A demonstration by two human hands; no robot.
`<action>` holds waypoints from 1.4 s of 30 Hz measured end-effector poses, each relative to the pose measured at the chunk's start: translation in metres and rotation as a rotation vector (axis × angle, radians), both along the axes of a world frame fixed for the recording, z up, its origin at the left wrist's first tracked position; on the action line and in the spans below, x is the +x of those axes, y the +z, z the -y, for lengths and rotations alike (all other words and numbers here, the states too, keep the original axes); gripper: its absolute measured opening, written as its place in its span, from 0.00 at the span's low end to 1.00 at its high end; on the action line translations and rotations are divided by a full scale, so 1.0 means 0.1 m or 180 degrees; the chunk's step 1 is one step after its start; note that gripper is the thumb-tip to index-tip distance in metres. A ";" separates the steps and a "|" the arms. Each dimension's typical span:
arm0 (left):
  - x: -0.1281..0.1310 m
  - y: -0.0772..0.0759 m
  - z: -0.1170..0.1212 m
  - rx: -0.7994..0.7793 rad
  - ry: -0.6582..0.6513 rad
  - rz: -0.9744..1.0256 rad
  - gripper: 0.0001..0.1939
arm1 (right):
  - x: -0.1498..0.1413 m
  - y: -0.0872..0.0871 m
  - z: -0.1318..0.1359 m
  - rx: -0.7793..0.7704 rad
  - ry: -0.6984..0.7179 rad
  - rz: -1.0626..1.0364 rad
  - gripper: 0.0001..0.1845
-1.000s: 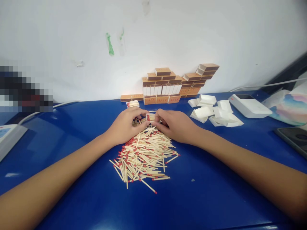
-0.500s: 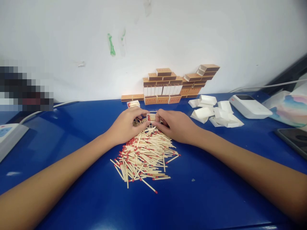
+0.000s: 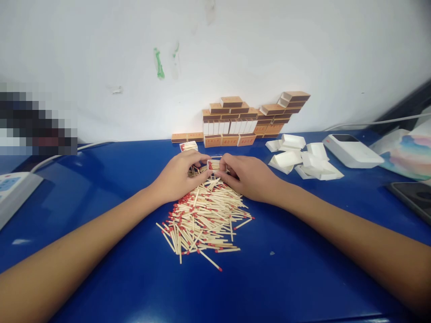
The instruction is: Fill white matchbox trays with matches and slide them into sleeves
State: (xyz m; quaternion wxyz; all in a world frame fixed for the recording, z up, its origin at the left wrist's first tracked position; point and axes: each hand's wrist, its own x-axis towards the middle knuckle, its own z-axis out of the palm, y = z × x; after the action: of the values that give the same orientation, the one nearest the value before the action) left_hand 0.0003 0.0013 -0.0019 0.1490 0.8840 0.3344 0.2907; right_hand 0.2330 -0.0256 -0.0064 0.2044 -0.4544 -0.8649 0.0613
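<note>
Between my two hands, over the far end of a heap of red-tipped matches (image 3: 208,211), is a small white matchbox tray (image 3: 215,166) with matches inside. My left hand (image 3: 185,176) grips its left end, thumb in front and fingers behind. At the right end, my right hand (image 3: 245,177) is closed on the tray, its curled fingers at the matches inside; the fingertips are partly hidden. Another white tray (image 3: 188,146) filled with matches stands on the blue table (image 3: 286,278) just beyond my left hand.
Brown matchboxes (image 3: 230,140) are stacked against the wall at the back. White trays without matches (image 3: 286,159) lie in a loose pile at the right, beside a white device (image 3: 353,150). A dark phone (image 3: 412,197) is at the right edge, and a white box-like object (image 3: 18,193) at the left.
The view has shifted very slightly. Both hands stay on the tray in almost the same pose, and the match heap looks the same.
</note>
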 end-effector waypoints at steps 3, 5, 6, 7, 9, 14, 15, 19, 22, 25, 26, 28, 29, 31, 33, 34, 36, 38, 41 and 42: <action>0.00 -0.01 0.00 -0.0003 -0.0001 -0.0002 0.13 | 0.00 0.00 0.00 0.0004 -0.0002 0.0001 0.10; 0.00 0.00 0.00 -0.0014 -0.0004 -0.0003 0.13 | 0.00 0.00 0.00 0.0001 -0.0001 -0.0012 0.10; 0.00 0.00 0.00 -0.0024 -0.0007 -0.0003 0.13 | 0.00 0.00 0.00 -0.0004 0.0000 -0.0018 0.10; 0.00 0.00 0.00 -0.0034 -0.0010 -0.0002 0.14 | 0.00 0.00 0.00 -0.0010 -0.0001 -0.0021 0.10; 0.00 0.00 0.00 -0.0039 -0.0013 0.0003 0.14 | 0.00 0.00 0.00 -0.0017 0.0000 -0.0017 0.10; 0.00 0.00 0.01 0.0001 -0.0006 0.0027 0.14 | 0.01 -0.01 0.00 -0.0010 -0.0012 0.0048 0.09; 0.00 0.00 0.01 0.0000 -0.0004 0.0025 0.14 | 0.01 -0.01 0.00 -0.0009 -0.0022 0.0054 0.10; 0.01 0.00 0.01 0.0006 0.0028 -0.0025 0.14 | 0.01 0.01 0.01 -0.0020 -0.0054 0.0073 0.11; 0.01 -0.01 0.00 0.0004 0.0029 -0.0038 0.14 | 0.00 0.01 0.01 -0.0009 -0.0045 0.0080 0.11; 0.01 -0.02 0.00 0.0037 0.0036 -0.0031 0.15 | 0.01 0.01 0.01 0.0001 -0.0032 0.0078 0.12; 0.01 -0.02 0.00 0.0048 0.0035 -0.0026 0.15 | 0.01 0.00 0.01 0.0007 -0.0024 0.0073 0.11; 0.01 -0.02 0.00 0.0046 0.0027 -0.0017 0.15 | 0.02 0.00 0.01 0.0019 -0.0003 0.0062 0.11; 0.01 -0.02 0.00 0.0038 0.0022 -0.0017 0.15 | 0.02 -0.01 0.00 0.0021 0.0004 0.0057 0.10; 0.01 -0.01 0.00 0.0022 0.0021 -0.0018 0.15 | 0.02 -0.01 0.00 0.0011 0.0007 0.0058 0.10; 0.02 -0.01 0.00 0.0026 0.0019 -0.0026 0.15 | 0.02 0.00 0.01 0.0004 -0.0001 0.0072 0.11; 0.02 -0.01 0.01 0.0033 0.0018 -0.0030 0.15 | 0.02 0.00 0.01 0.0008 -0.0006 0.0079 0.11; 0.02 0.00 0.01 0.0045 0.0014 -0.0034 0.14 | 0.02 0.00 0.01 0.0025 -0.0010 0.0091 0.11; 0.02 0.00 0.01 0.0055 0.0022 -0.0040 0.14 | 0.02 -0.01 0.01 0.0050 -0.0016 0.0097 0.11; 0.02 0.00 0.01 0.0064 0.0036 -0.0049 0.15 | 0.02 -0.02 0.00 0.0071 -0.0025 0.0097 0.11; 0.02 0.00 0.02 0.0066 0.0035 -0.0049 0.15 | 0.02 -0.02 0.00 0.0073 -0.0029 0.0097 0.11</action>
State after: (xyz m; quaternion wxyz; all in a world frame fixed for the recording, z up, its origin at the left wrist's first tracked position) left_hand 0.0028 -0.0003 -0.0019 0.1356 0.8859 0.3374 0.2882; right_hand 0.2355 -0.0258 -0.0082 0.1967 -0.4568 -0.8665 0.0435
